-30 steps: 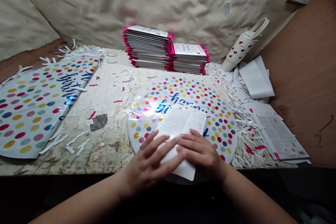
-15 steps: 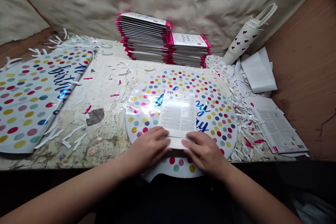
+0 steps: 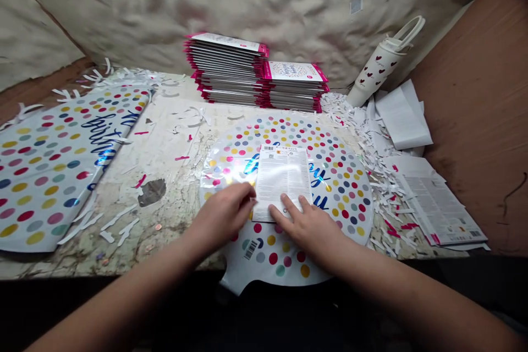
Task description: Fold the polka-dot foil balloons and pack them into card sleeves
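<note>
A flat round foil balloon [image 3: 342,176] with coloured dots and blue lettering lies in front of me on the worn table [image 3: 173,137]. A white printed card [image 3: 282,179] rests on its middle. My right hand [image 3: 307,225] lies flat with fingers stretched out, pressing the card's lower edge. My left hand [image 3: 225,212] sits at the card's left edge, fingers curled and pinched at the balloon foil beside it.
A second dotted balloon [image 3: 45,165] lies at the left. Two stacks of pink-edged packets [image 3: 251,74] stand at the back. A heart-patterned white bag [image 3: 379,66], loose printed sheets [image 3: 437,209] and paper shreds [image 3: 371,148] fill the right side.
The card was unfolded and slid up onto the balloon's middle. Both hands moved forward with it; the right hand flattened on the card, and the left shifted to its left edge.
</note>
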